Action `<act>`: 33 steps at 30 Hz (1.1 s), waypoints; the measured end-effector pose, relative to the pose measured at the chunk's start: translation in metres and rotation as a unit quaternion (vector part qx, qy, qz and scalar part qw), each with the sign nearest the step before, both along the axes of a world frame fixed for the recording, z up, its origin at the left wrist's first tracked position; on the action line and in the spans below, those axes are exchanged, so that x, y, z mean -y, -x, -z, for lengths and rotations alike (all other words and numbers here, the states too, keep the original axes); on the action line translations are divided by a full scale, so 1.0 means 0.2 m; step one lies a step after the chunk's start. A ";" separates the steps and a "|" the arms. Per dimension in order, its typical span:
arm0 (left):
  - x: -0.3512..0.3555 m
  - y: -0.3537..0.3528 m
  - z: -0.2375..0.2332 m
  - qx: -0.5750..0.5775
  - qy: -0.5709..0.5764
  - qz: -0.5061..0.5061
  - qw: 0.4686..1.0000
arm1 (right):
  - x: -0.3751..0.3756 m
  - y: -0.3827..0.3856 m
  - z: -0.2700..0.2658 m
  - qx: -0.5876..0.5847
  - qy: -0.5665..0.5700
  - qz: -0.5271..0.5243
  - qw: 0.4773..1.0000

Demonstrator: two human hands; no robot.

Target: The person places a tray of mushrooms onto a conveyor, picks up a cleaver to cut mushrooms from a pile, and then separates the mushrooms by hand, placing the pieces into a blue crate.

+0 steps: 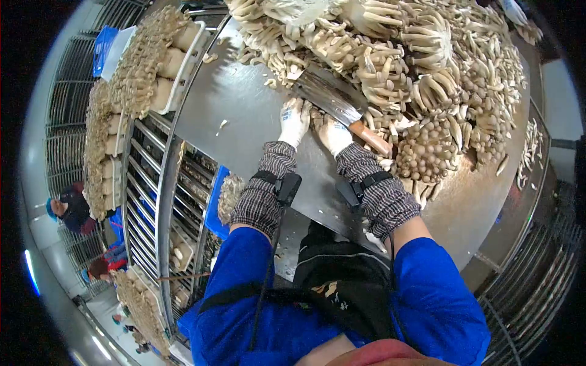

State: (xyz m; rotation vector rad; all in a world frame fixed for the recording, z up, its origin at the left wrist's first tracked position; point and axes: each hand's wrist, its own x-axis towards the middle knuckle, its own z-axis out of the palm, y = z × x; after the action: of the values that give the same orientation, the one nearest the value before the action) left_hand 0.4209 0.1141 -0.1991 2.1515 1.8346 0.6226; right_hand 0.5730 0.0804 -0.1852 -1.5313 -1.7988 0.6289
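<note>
My left hand (295, 124) and my right hand (333, 132), both in white gloves, are close together over the metal table (210, 113). Their fingertips are bent at the near edge of a cleaver, and what they hold, if anything, is too small to make out. The cleaver (329, 96) lies flat, its wide blade against the mushrooms and its wooden handle (370, 138) pointing to the lower right. Neither hand is on that handle. A large heap of mushrooms (427, 49) rises beyond and to the right of the blade, with a brown-capped cluster (426, 152) beside the handle.
Left of the table, a roller conveyor (143, 183) carries trays of mushrooms (174, 64). A blue crate (217, 204) stands below the table's left edge. Several people are at the far left, one (70, 208) in dark clothing. A gloved hand (514, 12) shows at the top right.
</note>
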 end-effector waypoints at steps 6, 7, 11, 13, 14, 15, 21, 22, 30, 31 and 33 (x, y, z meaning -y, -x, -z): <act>0.33 -0.22 0.02 0.743 0.061 -0.093 0.660 | 0.26 0.14 -0.26 -0.298 0.036 0.058 0.952; 0.37 -0.28 -0.04 0.849 0.014 -0.065 0.524 | 0.31 0.18 -0.21 -0.315 0.004 0.063 0.947; 0.59 -0.21 -0.06 0.835 0.039 -0.103 0.539 | 0.46 0.20 -0.18 -0.435 0.082 0.038 0.896; 0.66 -0.17 -0.08 0.686 0.096 -0.137 0.708 | 0.52 0.20 -0.22 -0.429 0.125 0.053 0.893; 0.64 -0.20 -0.02 0.600 0.003 -0.148 0.786 | 0.55 0.22 -0.22 -0.359 0.071 0.050 0.929; 0.68 -0.19 0.01 0.704 0.048 -0.151 0.692 | 0.57 0.26 -0.23 -0.433 0.090 0.088 0.893; 0.82 -0.13 -0.14 0.875 0.109 -0.203 0.425 | 0.72 0.44 -0.28 -0.391 0.131 0.187 0.891; 0.86 0.00 -0.20 0.716 0.129 -0.166 0.666 | 0.78 0.51 -0.35 -0.442 0.168 0.174 0.864; 1.32 0.95 -0.34 0.734 0.029 -0.266 0.624 | 1.13 1.44 -0.30 -0.397 0.158 0.087 0.900; 1.40 1.11 -0.34 0.748 0.030 -0.281 0.600 | 1.18 1.59 -0.34 -0.436 0.207 0.070 0.873; 1.53 1.39 -0.32 0.692 -0.015 -0.335 0.639 | 1.27 1.85 -0.29 -0.410 0.298 0.007 0.862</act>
State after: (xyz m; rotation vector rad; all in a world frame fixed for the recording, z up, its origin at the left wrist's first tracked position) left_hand 0.1432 -0.1924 -0.1346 0.2866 1.3978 1.7400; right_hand 0.2033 -0.1730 -0.1263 -1.3013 -0.9588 1.6500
